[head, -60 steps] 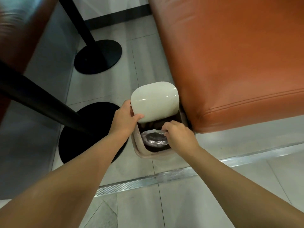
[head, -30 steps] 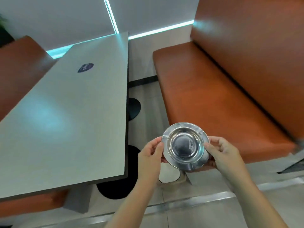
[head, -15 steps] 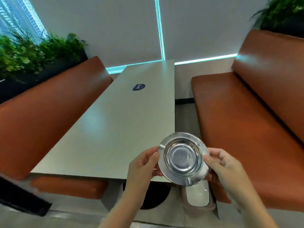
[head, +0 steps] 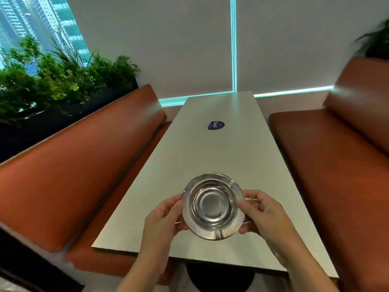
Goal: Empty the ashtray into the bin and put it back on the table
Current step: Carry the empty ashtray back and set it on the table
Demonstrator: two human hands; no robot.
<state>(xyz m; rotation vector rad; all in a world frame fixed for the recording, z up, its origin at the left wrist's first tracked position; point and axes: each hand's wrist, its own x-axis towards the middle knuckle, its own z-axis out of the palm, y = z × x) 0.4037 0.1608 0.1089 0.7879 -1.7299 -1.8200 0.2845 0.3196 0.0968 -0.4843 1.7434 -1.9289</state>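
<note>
Orange booth seats [head: 328, 157] flank grey tabletop [head: 214, 152]. Steel ashtray [head: 213, 206], bowl empty, over near end; left hand [head: 163, 218] and right hand [head: 263, 216] each in closed grip on opposite rim edges.

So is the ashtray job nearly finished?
Nearly. The ashtray looks empty and shiny inside, so the tipping out seems done. Right now the left hand and right hand hold it by its rim over the near end of the table. All that's left is setting it down and letting go.
</note>
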